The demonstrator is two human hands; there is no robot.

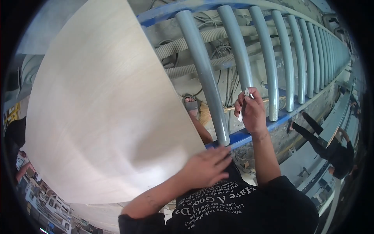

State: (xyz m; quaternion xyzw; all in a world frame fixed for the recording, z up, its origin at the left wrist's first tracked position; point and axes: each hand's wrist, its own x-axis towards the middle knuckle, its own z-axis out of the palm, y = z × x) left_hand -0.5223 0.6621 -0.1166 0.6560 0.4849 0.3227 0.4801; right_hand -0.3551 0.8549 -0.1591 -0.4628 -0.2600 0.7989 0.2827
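Observation:
My right hand (pixel 252 111) is raised over the conveyor's grey rollers (pixel 235 50), its fingers closed round a slim flat tool (pixel 242 111). The tool is whitish with a darker middle and a pointed upper end; its exact kind is hard to make out. My left hand (pixel 206 165) is slightly blurred, in front of my black shirt, beside the near right corner of a large pale wooden board (pixel 105 101). Its fingers are stretched out and nothing shows in them. Whether it touches the board is unclear.
A blue-edged roller conveyor (pixel 241 137) runs away to the right. Ribbed hoses (pixel 212 36), cables and a straw broom (pixel 209 116) show between and below its rollers. One sandalled foot (pixel 191 104) stands by the board. Other people (pixel 337 154) are at the far right and far left.

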